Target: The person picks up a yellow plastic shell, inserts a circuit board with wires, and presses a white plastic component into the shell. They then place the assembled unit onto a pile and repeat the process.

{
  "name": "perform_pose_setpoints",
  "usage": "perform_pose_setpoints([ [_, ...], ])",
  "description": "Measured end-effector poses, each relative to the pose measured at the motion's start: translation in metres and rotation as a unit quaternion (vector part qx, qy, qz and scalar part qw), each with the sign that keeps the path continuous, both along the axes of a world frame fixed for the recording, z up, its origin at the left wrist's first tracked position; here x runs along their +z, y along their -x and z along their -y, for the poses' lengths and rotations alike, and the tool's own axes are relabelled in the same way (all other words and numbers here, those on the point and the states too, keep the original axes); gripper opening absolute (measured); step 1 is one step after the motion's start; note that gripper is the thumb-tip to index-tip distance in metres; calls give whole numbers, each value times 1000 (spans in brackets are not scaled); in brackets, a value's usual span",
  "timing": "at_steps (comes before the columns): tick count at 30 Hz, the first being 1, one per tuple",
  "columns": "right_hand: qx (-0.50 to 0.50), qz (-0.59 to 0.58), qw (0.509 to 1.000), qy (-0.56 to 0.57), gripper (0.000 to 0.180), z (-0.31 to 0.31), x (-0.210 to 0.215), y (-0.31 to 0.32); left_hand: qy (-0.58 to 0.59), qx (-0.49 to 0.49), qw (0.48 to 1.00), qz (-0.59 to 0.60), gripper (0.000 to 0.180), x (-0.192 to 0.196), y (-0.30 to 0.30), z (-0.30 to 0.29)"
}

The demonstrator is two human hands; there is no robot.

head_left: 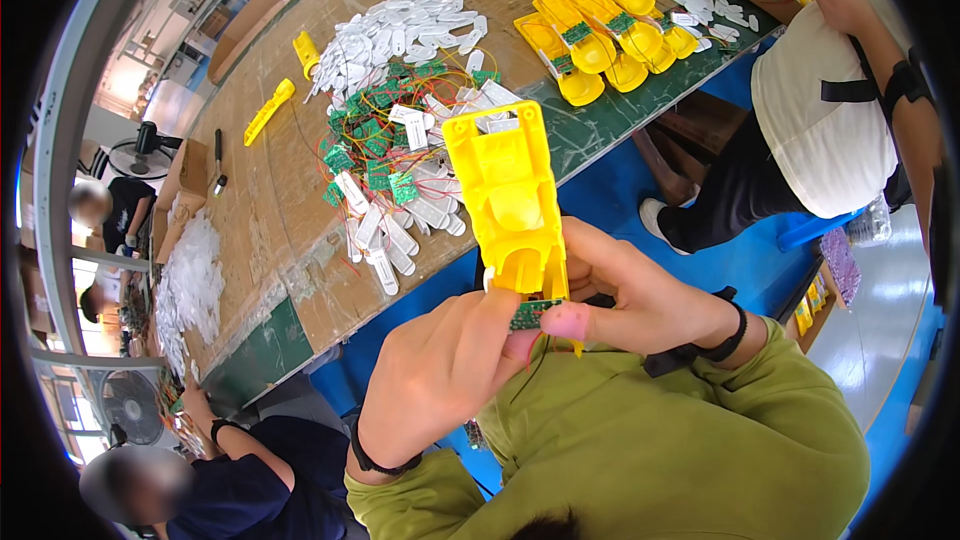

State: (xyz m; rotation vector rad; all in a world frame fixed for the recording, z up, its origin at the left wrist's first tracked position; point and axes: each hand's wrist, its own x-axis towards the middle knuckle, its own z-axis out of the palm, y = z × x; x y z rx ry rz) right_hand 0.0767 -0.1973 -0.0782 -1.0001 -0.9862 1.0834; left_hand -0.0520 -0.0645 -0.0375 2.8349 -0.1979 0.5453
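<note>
A long yellow plastic housing (502,180), its hollow inner side toward me, is held up in front of my body by both hands. At its lower end sits a small green circuit board (530,315), with thin red wire hanging beneath. My left hand (440,365) is closed at the housing's lower left, its fingertips against the board's left end. My right hand (635,295) grips the lower right side, with its thumb pressed on the board's right end. How the board meets the housing is partly hidden by my fingers.
Beyond lies a table (275,170) with a pile of wired green boards (375,135), white plastic pieces (400,30) and stacked yellow housings (590,35). A screwdriver-like tool (219,160) lies left. Co-workers sit at the lower left (240,480) and upper right (820,110).
</note>
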Motion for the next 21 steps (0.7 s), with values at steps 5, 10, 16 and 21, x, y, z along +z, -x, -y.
perform_pose_setpoints([
  [5,-18,23,999,-17,44,0,1,-2,87,9,996,-8,39,2,9,3],
  [10,-19,65,998,-18,49,4,4,-7,419,94,902,40,38,-14,14,5],
  [16,40,133,990,-33,54,2,7,-6,471,20,881,-27,41,-20,4,0],
  [21,3,152,985,-82,53,3,2,-5,547,20,837,-28,38,-23,3,5],
])
